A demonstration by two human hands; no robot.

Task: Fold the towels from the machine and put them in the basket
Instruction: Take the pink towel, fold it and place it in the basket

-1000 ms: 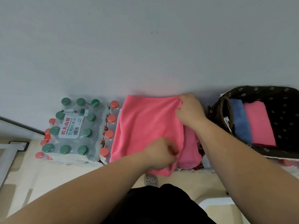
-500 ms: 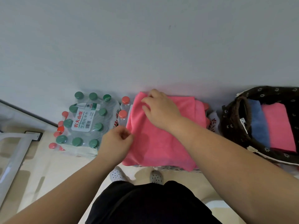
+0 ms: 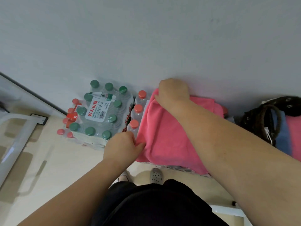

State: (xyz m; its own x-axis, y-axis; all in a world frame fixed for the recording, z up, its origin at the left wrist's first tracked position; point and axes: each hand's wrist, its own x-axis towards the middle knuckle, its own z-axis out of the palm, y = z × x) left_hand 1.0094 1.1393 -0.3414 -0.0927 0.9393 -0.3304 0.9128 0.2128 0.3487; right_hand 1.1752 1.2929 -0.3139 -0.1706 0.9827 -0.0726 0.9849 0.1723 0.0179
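Observation:
A pink towel (image 3: pixel 169 136) lies folded over on a pack of bottles against the wall. My left hand (image 3: pixel 123 145) pinches its near left corner. My right hand (image 3: pixel 172 92) grips the far left corner, with my forearm crossing over the cloth. At the right edge stands a dark flower-print basket (image 3: pixel 254 121) with a brown handle; a folded blue towel (image 3: pixel 283 136) and a folded pink towel (image 3: pixel 295 137) lie inside it. The machine is out of view.
A shrink-wrapped pack of green-capped water bottles (image 3: pixel 99 115) sits left of the towel, and red-capped bottles (image 3: pixel 138 108) stand beside it. A white frame (image 3: pixel 17 139) crosses the beige floor at left. My feet (image 3: pixel 156 176) are below the towel.
Both hands carried the towel's right side over to the left, doubling it. They now hold the corners at the left edge. The view shifted so the basket sits further right.

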